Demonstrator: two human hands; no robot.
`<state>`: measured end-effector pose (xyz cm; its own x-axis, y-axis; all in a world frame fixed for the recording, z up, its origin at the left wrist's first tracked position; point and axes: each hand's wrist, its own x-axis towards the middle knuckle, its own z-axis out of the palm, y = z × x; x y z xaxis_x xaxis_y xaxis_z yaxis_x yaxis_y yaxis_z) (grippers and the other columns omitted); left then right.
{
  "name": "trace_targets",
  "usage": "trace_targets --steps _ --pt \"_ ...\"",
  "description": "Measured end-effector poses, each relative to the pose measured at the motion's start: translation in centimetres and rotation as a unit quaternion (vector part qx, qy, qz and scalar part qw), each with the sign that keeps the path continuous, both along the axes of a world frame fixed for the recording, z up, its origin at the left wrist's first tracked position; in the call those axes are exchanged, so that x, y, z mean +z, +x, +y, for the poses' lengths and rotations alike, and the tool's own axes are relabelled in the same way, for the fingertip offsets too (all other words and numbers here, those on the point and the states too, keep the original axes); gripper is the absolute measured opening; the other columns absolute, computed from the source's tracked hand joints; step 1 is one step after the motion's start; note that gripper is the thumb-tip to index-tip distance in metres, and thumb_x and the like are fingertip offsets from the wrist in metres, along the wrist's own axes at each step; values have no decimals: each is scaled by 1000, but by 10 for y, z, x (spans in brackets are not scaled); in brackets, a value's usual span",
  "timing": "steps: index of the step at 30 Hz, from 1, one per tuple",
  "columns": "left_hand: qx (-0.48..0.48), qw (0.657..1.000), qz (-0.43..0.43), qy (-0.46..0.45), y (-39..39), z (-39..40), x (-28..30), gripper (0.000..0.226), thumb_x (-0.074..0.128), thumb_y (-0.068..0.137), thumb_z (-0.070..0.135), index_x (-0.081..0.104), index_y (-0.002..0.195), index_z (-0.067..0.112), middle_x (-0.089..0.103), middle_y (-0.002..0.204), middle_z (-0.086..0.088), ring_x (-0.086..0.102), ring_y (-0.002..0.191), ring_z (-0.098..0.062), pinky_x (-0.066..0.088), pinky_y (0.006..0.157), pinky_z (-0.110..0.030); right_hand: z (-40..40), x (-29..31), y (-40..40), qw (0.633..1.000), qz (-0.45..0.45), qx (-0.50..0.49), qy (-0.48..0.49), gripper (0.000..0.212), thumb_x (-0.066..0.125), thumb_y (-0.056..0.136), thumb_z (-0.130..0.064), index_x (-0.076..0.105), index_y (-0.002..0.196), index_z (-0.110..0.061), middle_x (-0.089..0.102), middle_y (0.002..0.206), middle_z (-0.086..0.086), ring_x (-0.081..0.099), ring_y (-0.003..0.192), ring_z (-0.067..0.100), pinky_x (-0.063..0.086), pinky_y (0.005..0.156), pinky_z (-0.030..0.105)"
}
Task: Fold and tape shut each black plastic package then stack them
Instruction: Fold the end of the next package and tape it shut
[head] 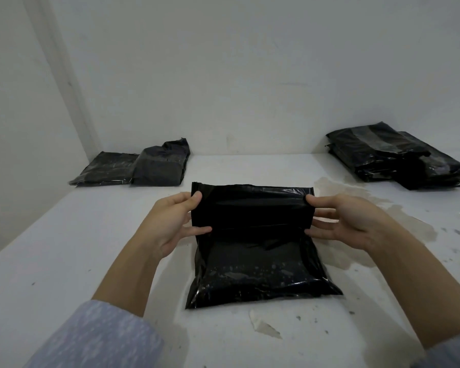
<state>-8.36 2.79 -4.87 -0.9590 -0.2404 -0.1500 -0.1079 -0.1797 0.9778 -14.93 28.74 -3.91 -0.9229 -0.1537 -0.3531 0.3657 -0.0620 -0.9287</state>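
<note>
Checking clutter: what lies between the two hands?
In the head view, only the raised flap of the black package; left hand and right hand pinch its ends.

Glossy black plastic package point(258, 264), flat and roughly square, lying on the white table point(64, 248) near the front, bulging lower part speckled with pale spots, open top flap raised upright and pinched at both side edges. Far left, against the wall: two more black plastic packages point(133, 167) side by side, touching, the right one with a crumpled top. Far right: stack of flat black plastic packages point(398, 158), shiny, edges slightly offset, one strip of clear tape catching light.
</note>
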Motion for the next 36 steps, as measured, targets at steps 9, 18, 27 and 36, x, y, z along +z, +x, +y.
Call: trace_targets --steps 9,18,27,36 --pt "53 997 41 -37 -4 5 -5 18 56 93 17 68 92 5 71 97 -3 67 73 5 58 74 -37 -9 -10 -1 994 18 -69 -81 2 60 87 -2 58 88 -3 59 86 11 61 81 21 53 81 33" --pt "74 985 125 -90 -6 5 -22 20 51 95 20 68 97 9 71 100 -10 69 95 -18 58 77 -30 -12 -24 -1 986 140 -60 -72 27 59 89 -7 73 66 -9 72 75 1 68 80 15 53 80 33" --pt "6 988 149 -30 -5 -13 -29 21 48 94 4 65 82 7 70 81 -2 66 87 -15 57 80 -31 -2 -33 -2 978 172 38 -112 14 59 68 -5 69 76 2 67 89 15 65 93 22 52 91 37" --pt "-70 974 144 -158 -2 -20 -36 19 41 59 7 55 46 8 59 58 -5 65 87 -20 49 78 -28 1 -46 -3 956 277 93 15 21 49 47 2 67 55 7 63 63 8 67 89 22 53 83 32"
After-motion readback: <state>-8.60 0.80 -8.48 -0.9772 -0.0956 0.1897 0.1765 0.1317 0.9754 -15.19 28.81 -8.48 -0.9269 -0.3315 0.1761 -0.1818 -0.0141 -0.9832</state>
